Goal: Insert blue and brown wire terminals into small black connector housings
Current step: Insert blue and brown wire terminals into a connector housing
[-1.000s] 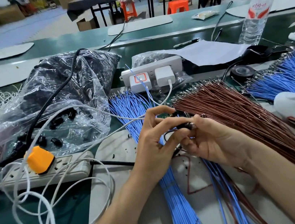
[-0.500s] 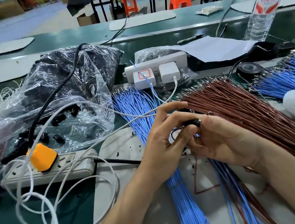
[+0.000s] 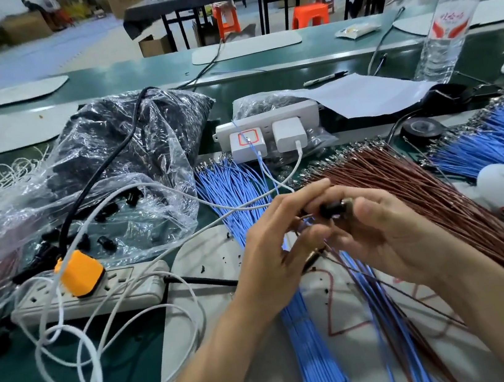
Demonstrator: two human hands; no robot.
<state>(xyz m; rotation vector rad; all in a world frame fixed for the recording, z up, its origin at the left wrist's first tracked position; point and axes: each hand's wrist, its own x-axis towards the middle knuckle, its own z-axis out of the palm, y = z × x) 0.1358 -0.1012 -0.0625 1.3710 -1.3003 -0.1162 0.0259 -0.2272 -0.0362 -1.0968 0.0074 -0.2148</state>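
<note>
Right hand pinches housing, steadying it. Left hand fingertips pinch wire just beside housing, likely feeding terminal in.

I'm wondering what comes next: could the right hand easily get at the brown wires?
Probably yes: the brown wires lie uncovered just beside the right hand, though its grip holds the black housing.

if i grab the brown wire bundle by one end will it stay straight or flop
Probably flops: the brown wire bundle is many thin strands, fanned out. Likely light for its size. Its metal terminals sit close to the blue wires, so they may snag when lifted.
</note>
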